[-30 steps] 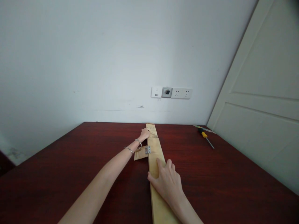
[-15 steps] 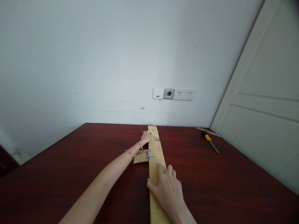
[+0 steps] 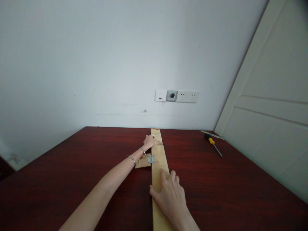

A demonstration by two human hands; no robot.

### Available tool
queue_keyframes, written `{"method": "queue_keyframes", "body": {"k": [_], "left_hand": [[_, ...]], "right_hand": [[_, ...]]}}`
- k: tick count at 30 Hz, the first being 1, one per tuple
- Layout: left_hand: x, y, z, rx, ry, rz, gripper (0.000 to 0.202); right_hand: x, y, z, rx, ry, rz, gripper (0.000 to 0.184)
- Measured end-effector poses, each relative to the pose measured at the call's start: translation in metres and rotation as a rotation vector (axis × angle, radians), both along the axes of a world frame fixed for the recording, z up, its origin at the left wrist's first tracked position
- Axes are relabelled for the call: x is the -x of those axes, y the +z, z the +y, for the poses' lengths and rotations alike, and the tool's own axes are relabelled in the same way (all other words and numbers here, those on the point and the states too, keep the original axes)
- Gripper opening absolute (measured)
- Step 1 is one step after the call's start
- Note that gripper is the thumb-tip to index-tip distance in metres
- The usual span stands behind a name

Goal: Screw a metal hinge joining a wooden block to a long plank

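Observation:
A long pale wooden board [image 3: 158, 160] lies lengthwise on the dark red table, running from the front of the view to the wall. A metal hinge [image 3: 151, 158] joins its left edge to a short wooden piece [image 3: 142, 162], partly covered by my left forearm. Near the far end, my left hand [image 3: 149, 141] is closed at the board's left edge, its fingertips partly hidden. Closer in, my right hand [image 3: 172, 194] spans the board, thumb at the left edge and bent fingers toward the right edge.
On the red table [image 3: 96, 154], a yellow and black screwdriver [image 3: 212, 142] lies at the back right. Behind it is a thin, flat strip [image 3: 211, 134]. The white wall carries a row of sockets [image 3: 176, 96], and a white panelled door [image 3: 271, 106] stands to the right.
Everything has shifted slightly left in the view. Both hands keep their places on the board, and the hinge shows a little more fully.

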State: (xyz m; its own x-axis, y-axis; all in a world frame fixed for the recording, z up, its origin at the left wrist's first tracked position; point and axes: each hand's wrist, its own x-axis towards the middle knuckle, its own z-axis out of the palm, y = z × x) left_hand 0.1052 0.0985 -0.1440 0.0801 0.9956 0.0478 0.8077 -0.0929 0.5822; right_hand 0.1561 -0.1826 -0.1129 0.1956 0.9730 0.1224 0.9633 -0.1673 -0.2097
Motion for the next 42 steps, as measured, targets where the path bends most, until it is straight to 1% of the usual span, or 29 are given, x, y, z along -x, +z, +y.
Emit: {"method": "queue_keyframes", "body": {"k": [8,14,19,22,25,27,29,31,34,38,39,42], "left_hand": [[-0.001,-0.007,0.005,-0.008,0.021,0.025,0.031],[0.001,-0.008,0.004,-0.01,0.006,0.041,0.03],[0.004,-0.009,0.004,-0.023,-0.017,0.017,0.029],[0.006,-0.009,0.005,-0.035,-0.048,-0.018,0.026],[0.01,-0.006,0.005,-0.051,-0.09,-0.059,0.024],[0.014,-0.004,0.004,-0.062,-0.111,-0.086,0.026],[0.02,-0.002,0.003,-0.069,-0.124,-0.108,0.027],[0.028,0.001,0.002,-0.064,-0.139,-0.122,0.026],[0.04,0.004,-0.001,-0.041,-0.186,-0.132,0.022],[0.05,0.006,-0.008,-0.053,-0.249,-0.127,0.021],[0.052,0.006,-0.011,-0.068,-0.258,-0.123,0.022],[0.053,0.004,-0.019,-0.106,-0.283,-0.105,0.023]], "right_hand": [[0.001,-0.001,0.0,0.011,-0.007,-0.014,0.059],[0.002,-0.003,0.001,0.014,-0.011,-0.022,0.059],[0.003,-0.007,-0.001,-0.009,-0.011,-0.051,0.061],[0.001,-0.004,-0.005,-0.015,0.02,-0.073,0.062],[-0.011,0.006,-0.004,-0.043,0.061,-0.115,0.06],[-0.028,0.015,0.003,-0.09,0.07,-0.156,0.058],[-0.052,0.022,0.018,-0.176,0.069,-0.204,0.055],[-0.084,0.028,0.041,-0.227,0.051,-0.25,0.051],[-0.137,0.031,0.083,-0.267,0.01,-0.302,0.046],[-0.202,0.027,0.134,-0.272,-0.147,-0.315,0.045],[-0.215,0.024,0.144,-0.257,-0.197,-0.3,0.045],[-0.245,0.014,0.165,-0.23,-0.293,-0.267,0.046]]}}
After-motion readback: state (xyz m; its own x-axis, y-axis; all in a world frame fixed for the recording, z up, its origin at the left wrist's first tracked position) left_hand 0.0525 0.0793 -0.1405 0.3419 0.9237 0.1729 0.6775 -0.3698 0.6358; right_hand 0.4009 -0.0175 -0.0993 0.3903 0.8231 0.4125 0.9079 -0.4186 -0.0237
